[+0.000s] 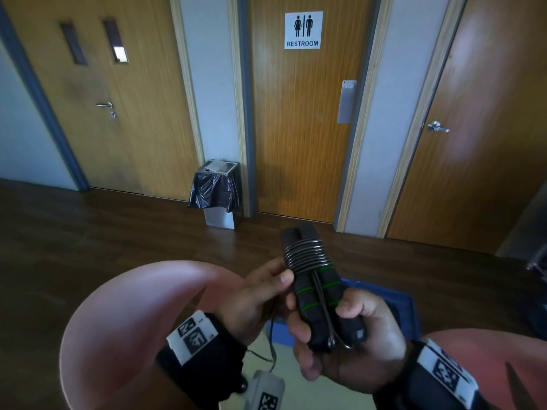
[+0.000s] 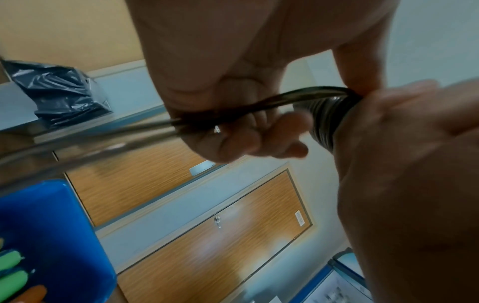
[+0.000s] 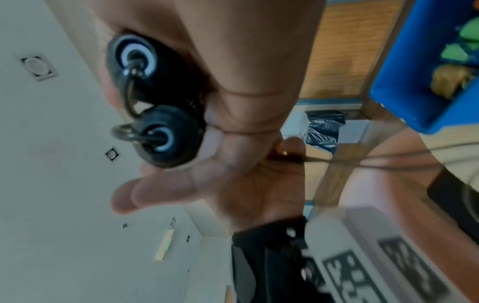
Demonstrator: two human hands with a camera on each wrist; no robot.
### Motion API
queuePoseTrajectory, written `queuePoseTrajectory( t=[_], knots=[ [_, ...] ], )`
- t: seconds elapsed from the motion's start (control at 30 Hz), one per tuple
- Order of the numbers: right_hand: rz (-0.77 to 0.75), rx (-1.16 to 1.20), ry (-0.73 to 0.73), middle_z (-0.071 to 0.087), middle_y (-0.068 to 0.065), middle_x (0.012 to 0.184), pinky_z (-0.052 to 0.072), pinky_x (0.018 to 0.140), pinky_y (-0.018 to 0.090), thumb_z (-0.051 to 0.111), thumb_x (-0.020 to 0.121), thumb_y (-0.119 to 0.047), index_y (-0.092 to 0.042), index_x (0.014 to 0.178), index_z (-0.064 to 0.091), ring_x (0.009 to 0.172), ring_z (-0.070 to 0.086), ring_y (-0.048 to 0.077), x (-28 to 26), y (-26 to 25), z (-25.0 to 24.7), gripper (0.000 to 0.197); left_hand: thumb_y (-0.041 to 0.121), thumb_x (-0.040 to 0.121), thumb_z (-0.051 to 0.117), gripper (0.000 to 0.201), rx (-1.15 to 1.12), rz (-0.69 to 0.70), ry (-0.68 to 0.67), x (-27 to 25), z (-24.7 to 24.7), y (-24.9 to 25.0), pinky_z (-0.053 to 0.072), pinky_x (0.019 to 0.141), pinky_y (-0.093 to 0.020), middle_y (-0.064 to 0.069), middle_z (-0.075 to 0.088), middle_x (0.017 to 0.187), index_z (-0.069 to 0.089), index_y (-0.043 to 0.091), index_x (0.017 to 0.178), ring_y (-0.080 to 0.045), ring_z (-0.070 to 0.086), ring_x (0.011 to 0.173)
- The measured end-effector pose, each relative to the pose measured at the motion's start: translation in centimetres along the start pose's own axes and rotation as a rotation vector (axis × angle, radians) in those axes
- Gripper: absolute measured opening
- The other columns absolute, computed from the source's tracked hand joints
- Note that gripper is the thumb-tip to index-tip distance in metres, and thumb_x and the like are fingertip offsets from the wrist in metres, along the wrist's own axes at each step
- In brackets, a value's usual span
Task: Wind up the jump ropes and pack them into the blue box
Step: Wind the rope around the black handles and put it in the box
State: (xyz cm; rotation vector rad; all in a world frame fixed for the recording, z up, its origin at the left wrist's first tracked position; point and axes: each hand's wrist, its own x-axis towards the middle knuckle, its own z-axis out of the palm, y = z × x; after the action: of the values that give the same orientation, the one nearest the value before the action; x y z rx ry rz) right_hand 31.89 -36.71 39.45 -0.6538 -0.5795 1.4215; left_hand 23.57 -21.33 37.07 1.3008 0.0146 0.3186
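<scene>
Black handles: two foam jump rope handles (image 1: 321, 303) with green rings, held side by side, upright and tilted slightly away from the person.
Cord: dark cord (image 1: 307, 253) coiled in tight turns round the upper part of both handles; one strand runs down between them to the lower ends.
Right hand: right hand (image 1: 340, 335) wrapped round the lower half of the paired handles, thumb across the front, fingers curled behind. Right wrist view shows both handle end caps (image 3: 153, 102), each with the cord leaving its centre.
Left hand: left hand (image 1: 257, 297) at the left edge of the coil, thumb and fingers pinching the loose cord; left wrist view shows the cord drawn taut from this pinch to the coil (image 2: 329, 116).
Loose end: slack cord hangs down below the left hand.
Blue box: blue box (image 1: 393, 303) sits just behind and below the hands, mostly hidden by them; green and orange items lie inside it in the left wrist view (image 2: 46, 225).
Surroundings: bin with black liner (image 1: 217, 192) against the wall; restroom door (image 1: 302, 128) behind it; dark wood floor (image 1: 103, 232).
</scene>
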Motion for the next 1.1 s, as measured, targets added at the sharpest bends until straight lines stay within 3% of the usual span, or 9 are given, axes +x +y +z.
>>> queuePoseTrajectory(
  t=[0.17,0.3,0.43,0.57,0.63,0.8,0.9,1.0,1.1],
  knots=[
    [0.022,-0.040,-0.074,0.065,0.014,0.095,0.054,0.077,0.039,0.048,0.079,-0.029,0.000,0.121,0.049,0.091,0.069,0.034,1.3,1.2,1.2,0.051,0.041,0.083,0.069,0.078,-0.069,-0.032,-0.186,-0.3,-1.1,2.4,0.042,0.076,-0.037,-0.011,0.071,0.099,0.041,-0.009,0.136,-0.026,0.059,0.075],
    [0.093,-0.219,0.023,0.066,0.020,0.102,0.054,0.074,0.038,0.054,0.078,-0.039,0.002,0.119,0.058,0.098,0.065,0.037,1.7,1.5,0.8,0.059,0.038,0.086,0.069,0.080,-0.103,0.008,-0.262,-0.9,-2.3,2.8,0.049,0.063,-0.038,-0.031,0.062,0.105,0.036,-0.016,0.133,-0.031,0.059,0.075],
    [0.014,-0.549,0.404,0.069,0.023,0.110,0.055,0.070,0.041,0.073,0.058,-0.044,-0.011,0.120,0.065,0.088,0.068,0.030,1.5,1.4,0.7,0.071,0.033,0.066,0.087,0.078,-0.049,0.033,-0.003,-1.3,-4.0,2.1,0.054,0.066,-0.028,-0.023,0.066,0.095,0.051,-0.010,0.119,-0.028,0.066,0.078],
    [0.002,-1.125,0.521,0.068,-0.008,0.114,0.056,0.091,0.043,0.083,0.056,-0.054,-0.037,0.125,0.049,0.103,0.067,0.008,2.7,2.5,2.4,0.078,0.034,0.069,0.079,0.062,0.180,0.072,0.128,-1.2,-4.3,0.8,0.049,0.096,-0.046,-0.014,0.069,0.114,0.059,0.013,0.123,-0.030,0.064,0.110],
    [-0.017,-1.358,0.646,0.068,-0.009,0.098,0.058,0.078,0.036,0.075,0.063,-0.047,-0.039,0.114,0.047,0.085,0.067,0.004,3.5,3.0,2.6,0.059,0.042,0.070,0.078,0.057,0.261,0.102,0.177,-1.2,-3.9,0.5,0.048,0.100,-0.050,-0.008,0.070,0.113,0.060,0.023,0.120,-0.025,0.065,0.111],
    [-0.042,-1.388,0.774,0.065,-0.002,0.080,0.046,0.055,0.029,0.060,0.072,-0.029,-0.033,0.100,0.051,0.063,0.062,0.010,3.9,2.9,3.0,0.029,0.047,0.061,0.080,0.063,0.220,0.108,0.201,-1.0,-4.2,-0.1,0.054,0.068,-0.025,-0.002,0.073,0.099,0.057,0.023,0.115,-0.015,0.069,0.084],
    [-0.037,-1.390,0.777,0.065,-0.003,0.081,0.043,0.051,0.025,0.063,0.074,-0.026,-0.030,0.100,0.055,0.063,0.061,0.012,3.9,2.7,3.0,0.028,0.044,0.086,0.069,0.022,0.319,0.009,0.152,-1.9,-4.2,0.4,0.042,0.061,-0.005,0.017,0.068,0.068,0.059,0.025,0.088,0.008,0.061,0.067],
    [-0.059,-1.438,0.782,0.065,-0.006,0.081,0.042,0.048,0.016,0.067,0.075,-0.026,-0.031,0.101,0.055,0.064,0.062,0.007,3.8,2.3,2.9,0.029,0.034,0.101,0.047,0.047,0.346,-0.059,0.056,-2.7,-4.1,0.6,0.034,0.051,-0.009,0.009,0.046,0.047,0.052,0.018,0.057,0.002,0.044,0.044],
    [-0.050,-1.494,0.826,0.063,-0.009,0.081,0.039,0.049,0.015,0.068,0.074,-0.028,-0.033,0.104,0.053,0.066,0.060,0.004,3.8,1.9,2.9,0.034,0.046,0.092,0.050,0.053,0.231,-0.058,-0.056,-2.6,-4.8,0.6,0.032,0.055,-0.017,0.003,0.044,0.050,0.054,0.006,0.058,-0.010,0.040,0.049]
  ],
)
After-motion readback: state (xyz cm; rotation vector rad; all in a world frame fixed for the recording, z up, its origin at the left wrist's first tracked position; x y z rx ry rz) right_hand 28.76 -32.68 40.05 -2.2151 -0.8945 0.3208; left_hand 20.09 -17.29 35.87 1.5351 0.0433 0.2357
